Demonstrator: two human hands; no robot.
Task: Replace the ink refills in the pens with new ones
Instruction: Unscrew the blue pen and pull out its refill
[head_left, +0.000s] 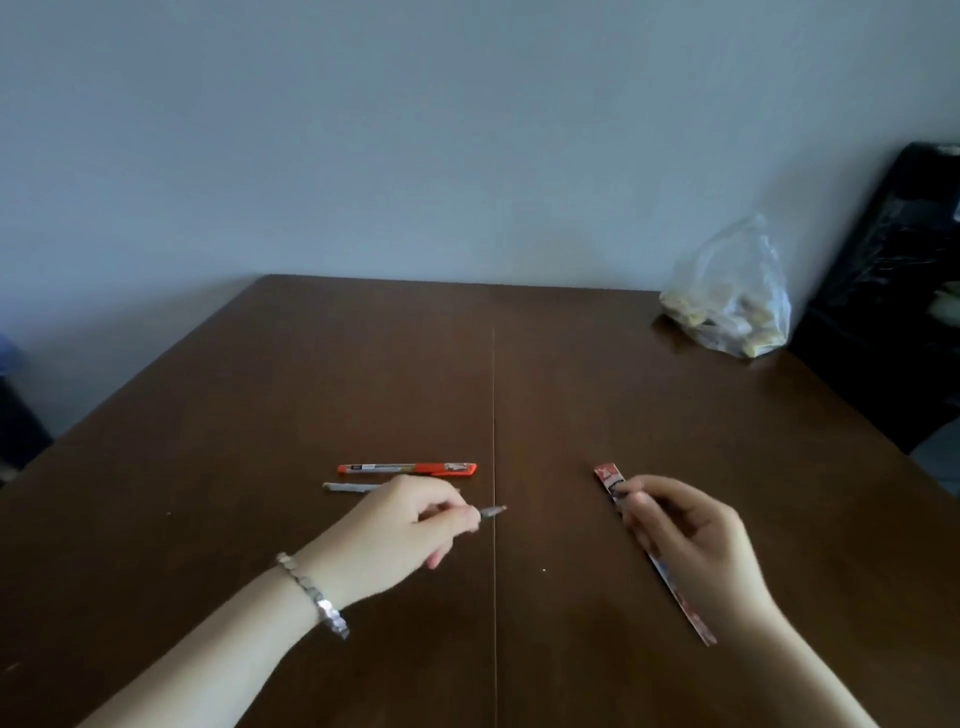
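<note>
Though blurred, slim red refill packet (652, 551)

bare table (519, 364) beyond two pens (407, 468), blocked only by a far-right plastic bag (732, 296).

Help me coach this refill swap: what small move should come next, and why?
Probably open the refill packet and draw one out. The right hand already grips it, and the left hand holds a grey pen part; no loose refill is clearly visible.
</note>
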